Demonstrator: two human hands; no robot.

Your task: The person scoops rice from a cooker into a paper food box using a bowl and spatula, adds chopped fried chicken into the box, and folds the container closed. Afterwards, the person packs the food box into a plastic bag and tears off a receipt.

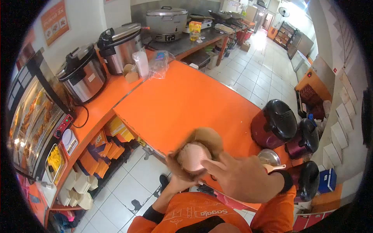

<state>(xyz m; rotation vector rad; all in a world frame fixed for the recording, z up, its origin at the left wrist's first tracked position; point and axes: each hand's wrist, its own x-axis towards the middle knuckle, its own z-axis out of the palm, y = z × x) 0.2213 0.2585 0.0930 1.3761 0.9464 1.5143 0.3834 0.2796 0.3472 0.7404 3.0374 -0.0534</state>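
A brown paper food box (208,136) with raised flaps is held over the near edge of the orange counter. My left hand (180,183) supports it from below and the side, fingers partly hidden behind the paper. Inside the box's opening is a pale pink, rounded, finely textured thing (195,156), possibly a rice paddle's blade. My right hand (241,176) reaches in from the right, its index finger stretched onto the pink thing and the other fingers curled. Whatever lies under the pink piece is hidden.
The orange counter (186,93) spans the middle. Dark red rice cookers (274,124) and a metal bowl (268,156) with a light paddle (275,167) stand right. At left are steel cookers (83,73), a heated display case (33,112) and shelved folded boxes (95,153).
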